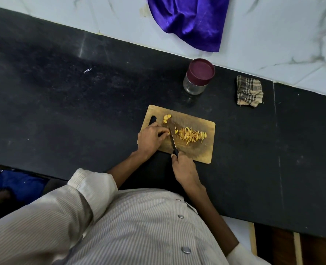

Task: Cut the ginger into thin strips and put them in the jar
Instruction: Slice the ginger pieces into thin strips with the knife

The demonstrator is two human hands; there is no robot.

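Wooden cutting board (200, 150) lies on the black stone counter (81, 111), close to the person's body. On it, the left hand (150, 138) rests near the board's left edge with its fingers (163, 131) curled and bunched together, their tips pressing down a small piece of ginger that is mostly hidden beneath them, right against the knife blade. The right hand (184, 170) grips the black handle of a small knife (173, 143), fingers wrapped round it; the blade runs away from the person, its tip down on the board just beside the left fingertips. To the right of the blade lies a loose heap of thin yellow ginger strips (191, 135), spread across the middle of the board. A few uncut ginger slices (166, 118) sit apart near the board's far left corner, beside its dark handle slot. Beyond the board stands a clear glass jar (197, 77) with its maroon lid on. Right of the jar lies a crumpled checked cloth (249, 91). A purple cloth (190, 20) hangs against the marble-patterned wall behind.
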